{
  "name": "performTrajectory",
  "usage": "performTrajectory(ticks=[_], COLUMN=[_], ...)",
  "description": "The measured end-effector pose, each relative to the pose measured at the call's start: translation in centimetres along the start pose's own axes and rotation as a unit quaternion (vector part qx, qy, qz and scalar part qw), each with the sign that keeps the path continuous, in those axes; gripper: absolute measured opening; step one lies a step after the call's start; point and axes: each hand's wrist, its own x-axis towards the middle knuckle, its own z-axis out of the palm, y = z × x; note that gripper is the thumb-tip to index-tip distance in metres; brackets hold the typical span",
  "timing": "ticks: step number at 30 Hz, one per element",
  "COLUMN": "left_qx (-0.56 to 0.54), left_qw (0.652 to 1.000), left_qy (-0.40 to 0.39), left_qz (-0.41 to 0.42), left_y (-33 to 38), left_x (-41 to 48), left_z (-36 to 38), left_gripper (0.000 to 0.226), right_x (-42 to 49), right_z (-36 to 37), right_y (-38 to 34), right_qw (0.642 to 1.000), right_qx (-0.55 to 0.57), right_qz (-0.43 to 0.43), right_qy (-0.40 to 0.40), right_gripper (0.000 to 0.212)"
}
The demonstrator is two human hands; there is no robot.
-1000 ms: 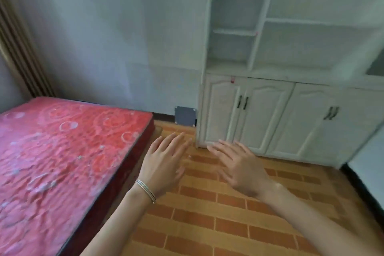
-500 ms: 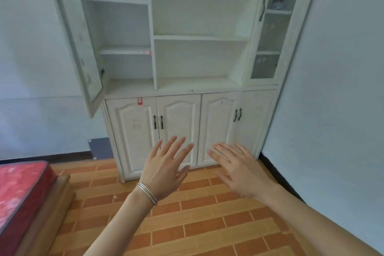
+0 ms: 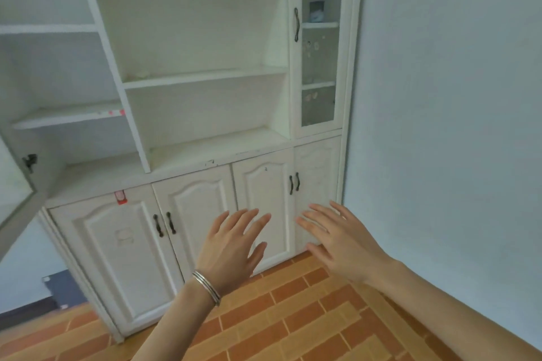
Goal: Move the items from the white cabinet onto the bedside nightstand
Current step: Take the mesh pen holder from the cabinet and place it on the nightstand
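Fingers [image 3: 249, 221] of the left hand [image 3: 231, 246] and right hand [image 3: 343, 240] are spread straight and hold nothing, low centre, before the cabinet's [image 3: 205, 78] lower doors. The one clear item, a small dark box [image 3: 316, 10], sits on the top shelf behind the glass door [image 3: 318, 108] at upper right, which seems shut. My worry is that a high, half-blind reach past that door could tip the box off its shelf. A pale scrap [image 3: 140, 75] on the middle shelf is too faint to name. The lower compartments are closed, the cabinet top is cut off, and the nightstand is out of frame.
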Motion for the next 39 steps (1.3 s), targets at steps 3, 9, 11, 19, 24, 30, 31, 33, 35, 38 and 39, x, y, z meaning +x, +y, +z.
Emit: performTrajectory(ticks=[3,9,11,19,24,30,31,33,35,38,39], left_qx=[0.002,-0.008,-0.009,0.025,0.039,0.071,0.077,0.082,0.084,0.086,0.089], left_qw=[1.000,0.996,0.995,0.997,0.997,0.993,0.991,0.989,0.988,0.990,0.990], left_qy=[0.020,0.085,0.097,0.069,0.062,0.092,0.102,0.118,0.123,0.107,0.099], left_qz=[0.002,0.025,0.030,0.020,-0.001,-0.022,-0.030,-0.046,-0.046,-0.042,-0.043], left_y=[-2.3,-6.0,-6.9,-10.2,-12.3,-15.7,-16.4,-17.3,-18.0,-19.1,-19.6], left_x=[5.9,18.7,22.0,29.7,35.6,46.4,48.1,50.9,53.1,55.4,56.3], left_z=[2.2,3.7,4.6,12.2,16.4,17.7,17.8,18.5,19.7,22.3,23.2], left_gripper=[0.049,0.049,0.049,0.053,0.054,0.053,0.053,0.053,0.053,0.054,0.054], right_x=[4.1,13.5,15.9,21.8,26.4,36.3,38.0,41.1,43.4,45.5,46.1], right_z=[1.6,2.3,2.5,9.8,15.0,16.4,16.7,17.6,18.9,21.9,22.9], right_y=[4.3,13.3,15.6,23.0,28.9,37.5,38.7,40.7,42.2,43.6,44.0], right_qw=[1.000,0.997,0.995,0.995,0.995,0.992,0.991,0.988,0.987,0.987,0.987], right_qx=[-0.028,-0.060,-0.059,-0.058,-0.070,-0.073,-0.075,-0.082,-0.082,-0.069,-0.069], right_qz=[0.002,0.000,-0.001,-0.022,-0.038,-0.057,-0.067,-0.081,-0.088,-0.093,-0.098], right_qy=[0.006,0.050,0.077,0.073,0.051,0.088,0.092,0.100,0.111,0.112,0.109], right_gripper=[0.048,0.048,0.046,0.050,0.047,0.047,0.048,0.048,0.048,0.048,0.048])
